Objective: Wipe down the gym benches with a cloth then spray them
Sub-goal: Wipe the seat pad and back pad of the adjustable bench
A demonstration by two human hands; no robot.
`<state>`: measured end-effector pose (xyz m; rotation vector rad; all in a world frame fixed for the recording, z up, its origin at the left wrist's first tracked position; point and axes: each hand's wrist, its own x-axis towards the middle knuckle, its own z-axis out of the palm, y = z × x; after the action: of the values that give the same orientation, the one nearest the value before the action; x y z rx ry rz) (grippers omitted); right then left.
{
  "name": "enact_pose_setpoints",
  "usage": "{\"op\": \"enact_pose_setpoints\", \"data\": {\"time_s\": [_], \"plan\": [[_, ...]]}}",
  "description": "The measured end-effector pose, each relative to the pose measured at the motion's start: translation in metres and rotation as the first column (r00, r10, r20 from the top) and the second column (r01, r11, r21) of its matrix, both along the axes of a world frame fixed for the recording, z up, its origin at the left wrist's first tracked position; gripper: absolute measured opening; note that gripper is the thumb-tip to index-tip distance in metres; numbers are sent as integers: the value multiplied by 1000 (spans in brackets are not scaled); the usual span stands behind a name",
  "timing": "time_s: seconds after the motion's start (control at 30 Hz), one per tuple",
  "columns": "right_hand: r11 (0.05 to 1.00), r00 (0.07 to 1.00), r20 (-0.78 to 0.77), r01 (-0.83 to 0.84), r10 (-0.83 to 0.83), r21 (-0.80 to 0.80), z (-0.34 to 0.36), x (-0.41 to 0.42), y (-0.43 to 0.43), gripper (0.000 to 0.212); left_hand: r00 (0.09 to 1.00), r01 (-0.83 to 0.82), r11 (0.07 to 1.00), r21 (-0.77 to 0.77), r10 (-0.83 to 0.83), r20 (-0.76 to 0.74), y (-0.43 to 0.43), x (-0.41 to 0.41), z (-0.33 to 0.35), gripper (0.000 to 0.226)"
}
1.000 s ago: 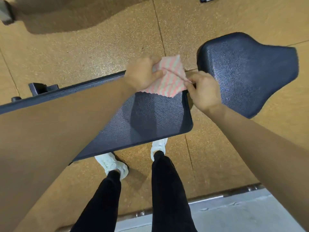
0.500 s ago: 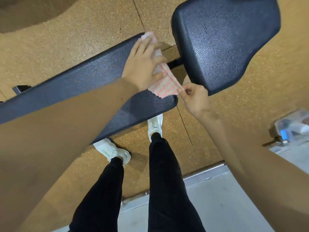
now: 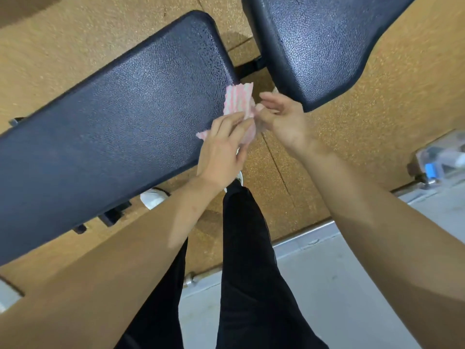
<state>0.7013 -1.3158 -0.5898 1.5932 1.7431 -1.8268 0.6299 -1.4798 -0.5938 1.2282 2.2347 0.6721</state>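
Note:
A long black padded bench back pad (image 3: 113,127) runs from the left edge to the middle of the view. Its separate black seat pad (image 3: 314,46) fills the upper right. A pink-and-white striped cloth (image 3: 237,102) sits at the near right corner of the long pad, partly off its edge. My left hand (image 3: 224,152) holds the cloth's lower part with the fingers over it. My right hand (image 3: 281,119) pinches the cloth's right edge between thumb and fingers. A clear spray bottle (image 3: 442,159) with a blue part lies on the floor at the far right.
The floor under the bench is tan speckled rubber (image 3: 377,137); a metal strip (image 3: 302,233) divides it from grey floor (image 3: 339,285) near me. My black-trousered legs (image 3: 246,260) and white shoes (image 3: 153,197) stand beside the bench. Black frame parts (image 3: 113,215) stick out below the long pad.
My left hand slid with the cloth from the far corner of the long pad back to its near right corner. My right hand stayed at the cloth's edge. The view shifted closer.

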Motion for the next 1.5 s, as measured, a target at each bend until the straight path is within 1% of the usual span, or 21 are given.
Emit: {"op": "enact_pose_setpoints", "data": {"time_s": [0.13,0.2,0.27,0.33,0.37,0.4,0.43,0.47,0.5,0.53,0.57,0.63,0.7,0.8,0.87,0.93,1.03,1.2,1.3,1.43,1.5], "plan": [[993,998,-63,-24,17,-112,-11,-15,-8,38,996,-88,994,-65,87,-14,-14,16,1,49],[991,997,-66,33,-42,-126,-9,-11,-15,24,991,-132,990,-56,130,-40,-15,22,3,41],[976,989,-64,117,-131,-185,-7,-3,-23,23,972,-233,969,-84,230,-46,-17,30,4,32],[951,973,-46,209,-225,-228,-8,4,-34,27,912,-393,891,-228,409,26,-20,41,5,28],[937,961,-21,262,-274,-229,-8,7,-39,27,838,-490,813,-315,538,85,-22,48,6,25],[921,946,11,319,-325,-222,-9,8,-44,28,715,-588,703,-399,683,149,-22,52,7,21],[899,925,46,377,-377,-223,-8,8,-48,29,534,-668,566,-484,817,218,-20,55,10,17],[873,904,78,427,-421,-237,-7,7,-50,28,283,-710,410,-572,911,301,-17,56,13,16],[848,886,106,462,-451,-260,-7,7,-51,28,-12,-691,278,-668,918,396,-13,54,18,18],[836,883,124,469,-454,-285,-7,7,-51,32,-274,-617,210,-758,846,458,-8,52,22,24],[835,890,144,456,-433,-307,-5,8,-49,39,-447,-532,215,-819,750,487,-4,48,24,33],[855,919,184,391,-348,-339,-1,9,-41,47,-647,-430,266,-863,576,500,2,39,24,53],[871,949,208,304,-239,-386,3,9,-28,46,-754,-409,258,-875,445,484,7,29,20,56],[890,959,252,223,-127,-399,5,4,-12,50,-818,-400,221,-889,351,455,11,20,14,52],[882,954,269,239,-134,-407,4,1,-11,51,-843,-399,169,-901,318,433,10,22,9,51],[864,945,265,290,-191,-411,4,0,-16,51,-862,-404,120,-907,282,421,6,23,8,43],[840,926,241,367,-290,-399,4,1,-31,35,-886,-403,53,-914,228,404,-3,19,11,42],[775,828,248,559,-503,-294,5,-5,-76,22,-899,-408,-31,-913,188,395,-28,9,12,36],[746,792,277,608,-544,-274,4,-10,-108,32,-890,-412,-4,-911,213,402,-46,7,12,11],[773,824,306,559,-477,-299,7,-22,-145,32,-817,-398,142,-906,394,420,-73,10,10,9],[787,835,329,535,-440,-305,6,-29,-161,26,-761,-391,181,-902,488,428,-89,8,7,16]]}}
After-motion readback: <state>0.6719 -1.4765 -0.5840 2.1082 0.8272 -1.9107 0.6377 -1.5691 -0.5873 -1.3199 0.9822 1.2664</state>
